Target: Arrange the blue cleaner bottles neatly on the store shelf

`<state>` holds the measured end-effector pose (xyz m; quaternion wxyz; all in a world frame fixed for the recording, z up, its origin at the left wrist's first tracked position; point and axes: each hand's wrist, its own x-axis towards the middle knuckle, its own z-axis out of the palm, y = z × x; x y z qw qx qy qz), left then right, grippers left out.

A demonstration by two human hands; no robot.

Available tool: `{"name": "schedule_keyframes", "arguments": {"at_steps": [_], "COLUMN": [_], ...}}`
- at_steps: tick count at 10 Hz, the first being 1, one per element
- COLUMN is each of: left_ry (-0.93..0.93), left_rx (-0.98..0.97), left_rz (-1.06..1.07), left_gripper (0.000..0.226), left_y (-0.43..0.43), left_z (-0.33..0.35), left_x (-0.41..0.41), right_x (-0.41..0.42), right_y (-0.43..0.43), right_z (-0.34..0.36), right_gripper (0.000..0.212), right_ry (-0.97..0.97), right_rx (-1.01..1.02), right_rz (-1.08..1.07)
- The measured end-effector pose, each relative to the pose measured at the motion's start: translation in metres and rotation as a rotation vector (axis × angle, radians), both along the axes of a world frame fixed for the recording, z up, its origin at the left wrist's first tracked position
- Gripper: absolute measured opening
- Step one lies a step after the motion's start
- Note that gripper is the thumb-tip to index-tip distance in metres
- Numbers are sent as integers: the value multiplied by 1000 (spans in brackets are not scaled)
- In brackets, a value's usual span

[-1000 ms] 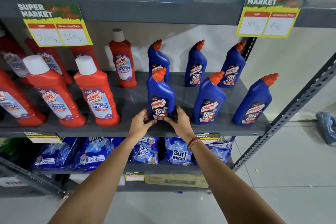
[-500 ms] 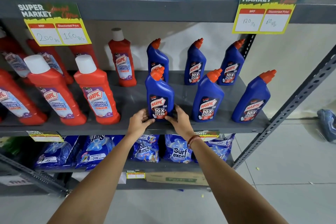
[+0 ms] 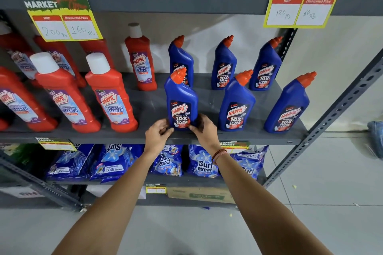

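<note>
Several blue cleaner bottles with orange caps stand on the grey middle shelf point(image 3: 149, 107). The front left blue bottle point(image 3: 180, 99) stands upright at the shelf's front edge, held at its base from both sides. My left hand point(image 3: 158, 133) grips its lower left side and my right hand point(image 3: 204, 129) its lower right side. Two more blue bottles stand in the front row, one in the middle point(image 3: 237, 103) and one at the right point(image 3: 289, 105). Three blue bottles stand in the back row; the back left bottle point(image 3: 180, 56) is partly hidden behind the held one.
Red bathroom cleaner bottles point(image 3: 109, 93) fill the shelf's left half. Price cards hang from the upper shelf at left point(image 3: 62, 16) and right point(image 3: 302, 0). Blue detergent packs point(image 3: 203, 163) lie on the shelf below. A slanted metal upright point(image 3: 339, 105) bounds the right side.
Both hands stay on the front left blue bottle's base; it has shifted very slightly. The view has drifted a little.
</note>
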<state>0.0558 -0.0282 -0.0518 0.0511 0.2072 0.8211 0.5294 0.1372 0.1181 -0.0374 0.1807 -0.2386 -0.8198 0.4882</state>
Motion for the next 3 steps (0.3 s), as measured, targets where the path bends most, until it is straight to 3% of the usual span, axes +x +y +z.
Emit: {"name": "schedule_keyframes", "arguments": {"at_steps": [2, 3], "left_ry": [30, 158], "left_rx": [43, 108], "left_rz": [109, 11], "left_gripper": [23, 20], "left_y": [-7, -4], "left_z": [29, 69], "left_x": [30, 54], "right_x": [32, 58], "right_y": [-10, -13], "right_z": [31, 68], "right_gripper": [27, 23], "right_ry": [87, 286], "right_rx": [70, 213], "right_rz": [-70, -97]}}
